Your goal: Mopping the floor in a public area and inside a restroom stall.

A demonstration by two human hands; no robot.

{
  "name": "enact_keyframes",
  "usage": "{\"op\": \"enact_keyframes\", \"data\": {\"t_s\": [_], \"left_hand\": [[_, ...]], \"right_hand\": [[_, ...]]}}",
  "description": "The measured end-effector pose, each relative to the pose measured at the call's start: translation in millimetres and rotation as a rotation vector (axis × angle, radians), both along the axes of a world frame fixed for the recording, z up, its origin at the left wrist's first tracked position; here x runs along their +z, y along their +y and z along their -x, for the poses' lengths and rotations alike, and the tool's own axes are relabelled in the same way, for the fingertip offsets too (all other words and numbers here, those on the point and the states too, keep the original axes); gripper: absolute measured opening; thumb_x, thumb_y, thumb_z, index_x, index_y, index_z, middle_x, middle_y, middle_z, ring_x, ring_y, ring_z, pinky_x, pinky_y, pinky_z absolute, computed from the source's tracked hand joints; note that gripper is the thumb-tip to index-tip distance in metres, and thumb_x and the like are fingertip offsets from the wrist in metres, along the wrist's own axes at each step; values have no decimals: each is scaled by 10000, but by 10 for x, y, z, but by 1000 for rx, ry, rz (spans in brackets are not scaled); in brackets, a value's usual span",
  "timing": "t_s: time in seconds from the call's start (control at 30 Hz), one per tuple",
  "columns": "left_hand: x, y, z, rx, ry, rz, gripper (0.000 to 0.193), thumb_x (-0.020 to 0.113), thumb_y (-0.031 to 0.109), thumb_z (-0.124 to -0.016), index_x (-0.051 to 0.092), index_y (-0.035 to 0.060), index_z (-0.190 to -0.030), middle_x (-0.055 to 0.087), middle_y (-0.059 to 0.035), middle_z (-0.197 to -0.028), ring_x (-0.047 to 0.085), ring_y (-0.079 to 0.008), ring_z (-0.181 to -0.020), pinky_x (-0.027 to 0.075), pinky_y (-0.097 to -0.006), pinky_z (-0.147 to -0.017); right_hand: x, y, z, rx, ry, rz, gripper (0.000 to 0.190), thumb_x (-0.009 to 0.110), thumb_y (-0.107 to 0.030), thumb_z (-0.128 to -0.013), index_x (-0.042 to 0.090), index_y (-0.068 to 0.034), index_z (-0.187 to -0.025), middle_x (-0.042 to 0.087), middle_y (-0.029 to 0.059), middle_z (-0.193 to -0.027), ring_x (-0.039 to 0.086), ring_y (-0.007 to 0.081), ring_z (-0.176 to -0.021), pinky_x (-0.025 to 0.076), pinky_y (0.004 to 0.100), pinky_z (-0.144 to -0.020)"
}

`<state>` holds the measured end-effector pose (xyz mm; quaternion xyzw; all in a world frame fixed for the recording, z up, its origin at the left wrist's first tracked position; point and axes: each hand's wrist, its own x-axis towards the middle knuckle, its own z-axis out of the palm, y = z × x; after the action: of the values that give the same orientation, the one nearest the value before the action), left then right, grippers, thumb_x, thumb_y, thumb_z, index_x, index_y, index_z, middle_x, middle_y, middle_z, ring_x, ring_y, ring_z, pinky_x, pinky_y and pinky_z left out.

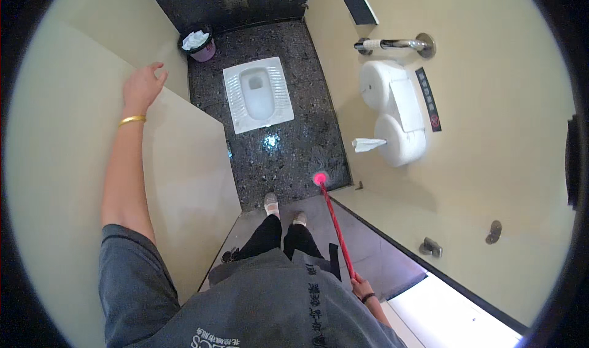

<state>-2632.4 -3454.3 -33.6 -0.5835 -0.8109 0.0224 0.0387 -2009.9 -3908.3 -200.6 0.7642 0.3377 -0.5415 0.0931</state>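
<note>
My right hand is closed around the red handle of a mop at the lower right. Its pink head fitting and dark grey strands rest on the speckled dark floor, near the foot of the right partition. My left hand, with a gold bracelet at the wrist, is raised at the left beside the cream stall door or partition; it holds nothing and its fingers are apart. Whether it touches the panel I cannot tell. Ahead, a white squat toilet is set in the floor.
A lined waste bin with white paper stands in the back left corner. On the right wall are a toilet paper dispenser, a metal grab bar, a small shelf and a sign. A door latch sits lower right. My shoes are at the stall's threshold.
</note>
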Motion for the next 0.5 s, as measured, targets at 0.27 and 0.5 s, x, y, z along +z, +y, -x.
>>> {"op": "enact_keyframes", "data": {"t_s": [0.27,0.5], "left_hand": [[-54,113,-4,-44,-19,1,333,503,409,-762,593,165,-971,605,-75,-683,586,-231,-652,461,-350,-604],[77,219,-34,-40,-123,77,291,566,337,-730,610,133,-932,577,-76,-584,565,-227,-560,448,-337,-556]], "right_hand": [[-463,1943,558,-337,130,151,322,411,-330,-860,439,-218,-1160,446,61,-481,417,158,-319,327,285,-292],[-1155,4060,972,-323,192,80,395,384,-384,-857,322,-271,-1231,439,53,-475,390,146,-314,322,283,-283]]}}
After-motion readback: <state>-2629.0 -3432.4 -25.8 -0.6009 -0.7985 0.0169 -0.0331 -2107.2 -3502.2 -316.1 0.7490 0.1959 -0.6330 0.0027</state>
